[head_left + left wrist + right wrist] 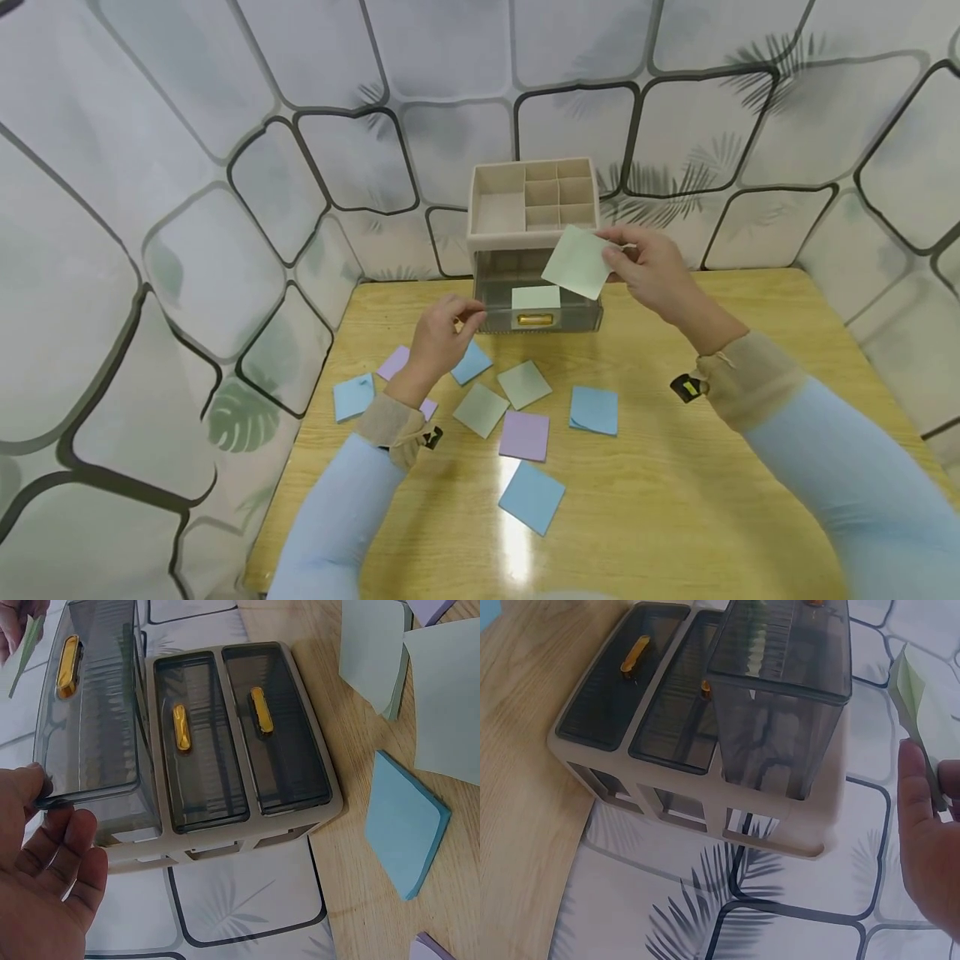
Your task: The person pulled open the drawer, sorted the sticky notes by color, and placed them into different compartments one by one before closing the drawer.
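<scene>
A patterned wall covering [457, 50] is rising behind the drawer unit [517, 242], and a wooden table [720, 517] is spreading out before it. From the unit's front its upper drawer [581, 318] is jutting; if pulled much farther, it might be tipping down for want of support. At the unit's front right the right hand [645, 267] is pinching a green pad [576, 260] near one edge, holding it tilted near the open drawer; in the right wrist view the leaves are seeming to splay, so a loosening pinch could be letting sheets slip apart, or the unit's upper rim could be snagging a corner. At the unit's front left the left hand [442, 333] is gripping the drawer's corner between thumb and curled fingers, and an uneven tug could be skewing the drawer in its slot. Blue pads [532, 497] and purple pads [524, 436] are lying in front of the unit, where a low sleeve could be nudging them; another pale green pad [536, 297] is showing at the drawer's front, above a gold handle [535, 320], perhaps crowding the way in
</scene>
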`<state>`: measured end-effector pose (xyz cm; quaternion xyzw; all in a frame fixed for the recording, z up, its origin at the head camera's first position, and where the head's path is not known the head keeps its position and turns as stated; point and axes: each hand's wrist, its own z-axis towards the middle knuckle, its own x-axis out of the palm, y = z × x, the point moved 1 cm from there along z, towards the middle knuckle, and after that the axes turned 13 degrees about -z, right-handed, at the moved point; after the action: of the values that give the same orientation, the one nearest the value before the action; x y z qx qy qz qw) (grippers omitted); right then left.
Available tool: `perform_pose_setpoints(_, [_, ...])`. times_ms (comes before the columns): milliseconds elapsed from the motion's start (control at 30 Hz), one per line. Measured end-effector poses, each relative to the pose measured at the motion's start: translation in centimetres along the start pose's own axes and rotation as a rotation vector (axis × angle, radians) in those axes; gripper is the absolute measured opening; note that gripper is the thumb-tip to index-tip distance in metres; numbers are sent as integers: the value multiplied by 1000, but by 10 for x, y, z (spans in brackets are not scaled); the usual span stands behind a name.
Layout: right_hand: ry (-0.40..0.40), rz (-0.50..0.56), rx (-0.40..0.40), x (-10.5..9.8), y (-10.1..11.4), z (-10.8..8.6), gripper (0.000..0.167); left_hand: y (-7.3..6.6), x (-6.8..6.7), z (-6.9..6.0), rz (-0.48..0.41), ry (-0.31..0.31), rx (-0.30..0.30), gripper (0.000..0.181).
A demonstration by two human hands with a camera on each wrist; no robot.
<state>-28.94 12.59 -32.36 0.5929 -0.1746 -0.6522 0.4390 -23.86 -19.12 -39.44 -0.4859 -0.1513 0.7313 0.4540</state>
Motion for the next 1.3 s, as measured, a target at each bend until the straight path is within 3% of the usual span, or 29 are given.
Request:
perform_pose_setpoints(233, [30, -28, 13, 6, 5, 8, 36, -1, 0, 1, 14, 1, -11, 13])
perform_pose_setpoints(667, [125, -206, 26, 18, 8, 25, 36, -2, 0, 0, 5, 14, -55, 15])
perform_pose_setpoints(867, [173, -266, -5, 22, 11, 32, 36, 0, 0, 0, -2, 8, -44, 15])
perform_pose_setpoints(1300, [260, -273, 49, 31, 15, 45, 39, 0, 0, 0, -10, 7, -51, 15])
